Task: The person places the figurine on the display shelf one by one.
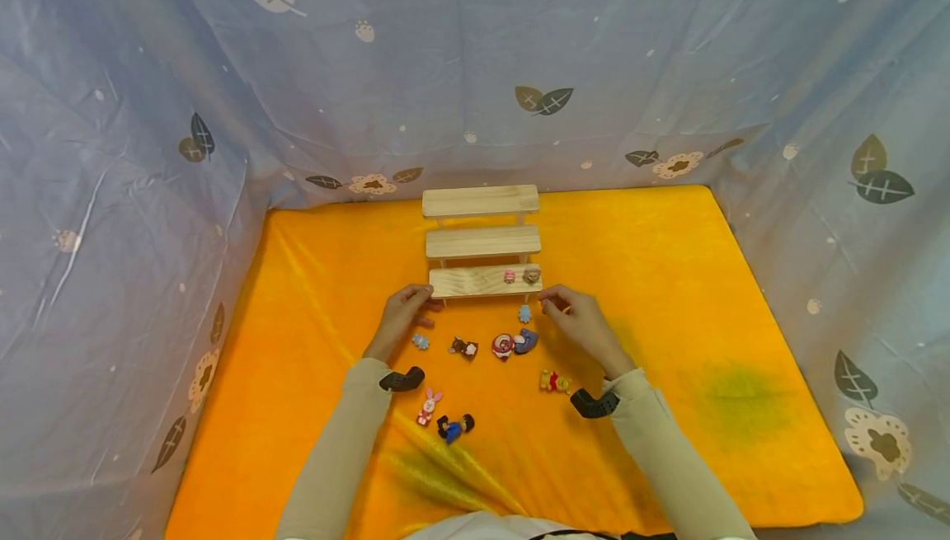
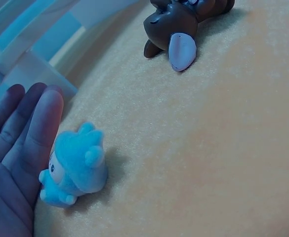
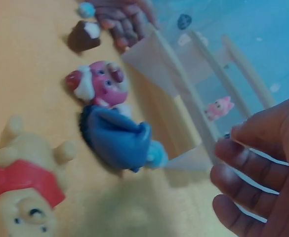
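Observation:
A three-tier wooden stand (image 1: 482, 241) with pale boards stands at the middle back. At the left end of its lowest board is my left hand (image 1: 404, 316), thumb at the board's corner and the other fingers straight. Beside those fingers, a small light-blue figurine (image 2: 77, 168) lies on the cloth. My right hand (image 1: 582, 321) is by the board's right end, fingers loosely bent; whether the fingertips touch the wood I cannot tell. On that board sit a pink figurine (image 1: 509, 277) and a brownish figurine (image 1: 532, 275), the latter mostly hidden in the right wrist view.
Between my arms lie a brown figurine (image 1: 464, 348), a red-pink bear (image 1: 502, 346), a blue donkey (image 1: 526, 341), another light-blue figurine (image 1: 524, 313), a yellow bear (image 1: 553, 382), a pink piglet (image 1: 428, 407) and a blue-clad figurine (image 1: 455, 427). Patterned curtains (image 1: 445, 70) surround the orange cloth (image 1: 683, 342).

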The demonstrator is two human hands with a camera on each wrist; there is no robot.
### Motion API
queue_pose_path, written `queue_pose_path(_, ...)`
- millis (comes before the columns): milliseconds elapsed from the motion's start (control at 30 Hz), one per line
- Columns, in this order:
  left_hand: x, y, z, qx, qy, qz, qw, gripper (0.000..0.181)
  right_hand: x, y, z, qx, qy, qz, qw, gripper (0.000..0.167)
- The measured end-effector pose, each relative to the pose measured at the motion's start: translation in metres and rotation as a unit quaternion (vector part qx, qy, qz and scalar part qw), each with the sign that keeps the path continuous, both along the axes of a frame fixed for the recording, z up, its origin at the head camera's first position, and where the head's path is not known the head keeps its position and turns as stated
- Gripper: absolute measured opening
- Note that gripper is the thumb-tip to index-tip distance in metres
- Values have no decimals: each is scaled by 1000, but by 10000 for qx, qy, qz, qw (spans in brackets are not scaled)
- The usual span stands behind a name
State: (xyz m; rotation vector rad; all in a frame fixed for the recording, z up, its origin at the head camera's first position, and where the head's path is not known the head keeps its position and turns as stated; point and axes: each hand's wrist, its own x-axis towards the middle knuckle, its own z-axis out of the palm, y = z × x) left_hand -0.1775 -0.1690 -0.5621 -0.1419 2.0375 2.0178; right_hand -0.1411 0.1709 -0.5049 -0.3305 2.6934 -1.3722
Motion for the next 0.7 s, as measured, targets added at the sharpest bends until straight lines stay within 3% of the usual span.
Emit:
queue_pose_path(333,-1,-2,0,-31,-34,-37,10000,39,-2,-10,-11,512,-633,376,9960,27)
queue_pose_path(700,0,0,1,-21,-21,-8,10000,39,-7,-19,-24,1147,-764,569,9888,39)
